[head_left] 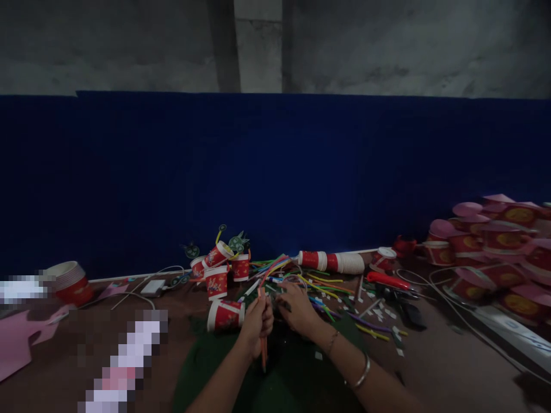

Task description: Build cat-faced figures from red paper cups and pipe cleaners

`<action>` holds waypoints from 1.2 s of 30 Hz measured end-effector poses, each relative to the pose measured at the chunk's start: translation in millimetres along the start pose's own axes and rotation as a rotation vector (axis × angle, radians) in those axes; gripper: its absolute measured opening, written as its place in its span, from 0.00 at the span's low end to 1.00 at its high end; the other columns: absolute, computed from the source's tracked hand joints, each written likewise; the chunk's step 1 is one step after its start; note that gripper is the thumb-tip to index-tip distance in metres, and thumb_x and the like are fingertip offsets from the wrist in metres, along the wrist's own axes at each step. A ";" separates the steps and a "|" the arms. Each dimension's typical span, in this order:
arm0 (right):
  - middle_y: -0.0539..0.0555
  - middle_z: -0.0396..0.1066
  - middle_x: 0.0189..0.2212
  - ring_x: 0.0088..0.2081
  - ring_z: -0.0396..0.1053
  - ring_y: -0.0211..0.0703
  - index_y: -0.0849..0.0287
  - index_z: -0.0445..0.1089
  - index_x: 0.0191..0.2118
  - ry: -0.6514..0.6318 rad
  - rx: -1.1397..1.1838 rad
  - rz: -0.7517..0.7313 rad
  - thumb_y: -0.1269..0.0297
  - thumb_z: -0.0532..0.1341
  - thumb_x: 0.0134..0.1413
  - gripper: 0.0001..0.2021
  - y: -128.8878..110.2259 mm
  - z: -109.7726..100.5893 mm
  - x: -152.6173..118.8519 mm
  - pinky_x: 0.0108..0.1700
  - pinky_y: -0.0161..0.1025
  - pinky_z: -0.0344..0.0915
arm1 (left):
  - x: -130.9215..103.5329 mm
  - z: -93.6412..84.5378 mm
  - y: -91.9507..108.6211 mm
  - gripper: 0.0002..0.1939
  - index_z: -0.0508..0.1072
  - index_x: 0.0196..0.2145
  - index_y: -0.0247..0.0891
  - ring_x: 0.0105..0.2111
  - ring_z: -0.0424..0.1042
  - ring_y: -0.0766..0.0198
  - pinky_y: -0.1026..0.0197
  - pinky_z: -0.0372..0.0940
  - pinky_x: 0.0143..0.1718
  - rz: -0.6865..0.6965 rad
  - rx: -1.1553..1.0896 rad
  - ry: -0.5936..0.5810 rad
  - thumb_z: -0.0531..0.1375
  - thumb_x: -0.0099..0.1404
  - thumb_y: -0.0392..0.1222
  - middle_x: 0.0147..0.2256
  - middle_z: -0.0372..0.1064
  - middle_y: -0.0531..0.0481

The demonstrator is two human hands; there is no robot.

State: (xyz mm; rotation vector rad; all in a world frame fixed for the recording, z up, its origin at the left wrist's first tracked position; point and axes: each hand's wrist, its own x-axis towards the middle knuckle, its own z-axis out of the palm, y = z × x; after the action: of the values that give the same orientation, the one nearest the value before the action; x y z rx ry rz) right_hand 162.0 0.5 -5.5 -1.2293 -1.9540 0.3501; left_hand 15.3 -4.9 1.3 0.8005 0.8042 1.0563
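My left hand (257, 321) is closed round a slim orange strip-like thing (264, 347); its darker lower end points down and its kind is unclear. Just to the right, my right hand (299, 310) has its fingers bent and apart from the thumb, over dark green pieces that it partly hides. A red paper cup (226, 315) lies on its side by my left hand. Behind it stand red cups (216, 282) fitted with yellow stems and green paper shapes. Coloured fuzzy sticks (318, 281) spread out behind and right of my hands.
A row of nested cups (331, 261) lies at the back. Red tool handles (387, 280), white scraps (381, 312) and a cable (456, 307) are on the right. Decorated red cups (505, 241) pile up far right. More stacked cups (71, 284) and pink paper (15, 344) are left.
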 end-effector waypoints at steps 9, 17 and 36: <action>0.48 0.67 0.23 0.25 0.64 0.38 0.58 0.64 0.31 -0.044 1.155 0.507 0.62 0.56 0.46 0.06 -14.6 -5.1 -11.8 0.25 0.32 0.59 | -6.4 9.4 8.5 0.21 0.59 0.27 0.39 0.10 0.42 0.79 0.73 0.33 0.13 -0.065 -0.008 0.111 0.61 0.50 0.58 0.14 0.45 0.65; 0.48 0.63 0.21 0.22 0.59 0.36 0.59 0.67 0.30 0.000 1.081 0.497 0.58 0.56 0.46 0.10 -8.8 8.8 -21.3 0.22 0.31 0.53 | -11.5 13.1 7.6 0.28 0.65 0.43 0.39 0.11 0.45 0.78 0.72 0.34 0.13 -0.091 0.255 0.028 0.63 0.48 0.57 0.15 0.50 0.64; 0.48 0.59 0.21 0.21 0.54 0.34 0.59 0.63 0.25 -0.091 1.223 0.488 0.59 0.55 0.43 0.09 -18.3 1.4 -20.9 0.21 0.31 0.51 | -8.4 1.6 5.5 0.24 0.63 0.35 0.41 0.11 0.39 0.81 0.75 0.34 0.12 -0.237 0.098 -0.049 0.65 0.46 0.57 0.14 0.44 0.67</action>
State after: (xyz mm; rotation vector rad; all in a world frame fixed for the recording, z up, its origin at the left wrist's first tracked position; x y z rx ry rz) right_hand 153.9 -26.1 -5.4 -0.7862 -1.0466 1.5709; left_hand 12.0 -11.5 8.3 0.7893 0.8906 0.7894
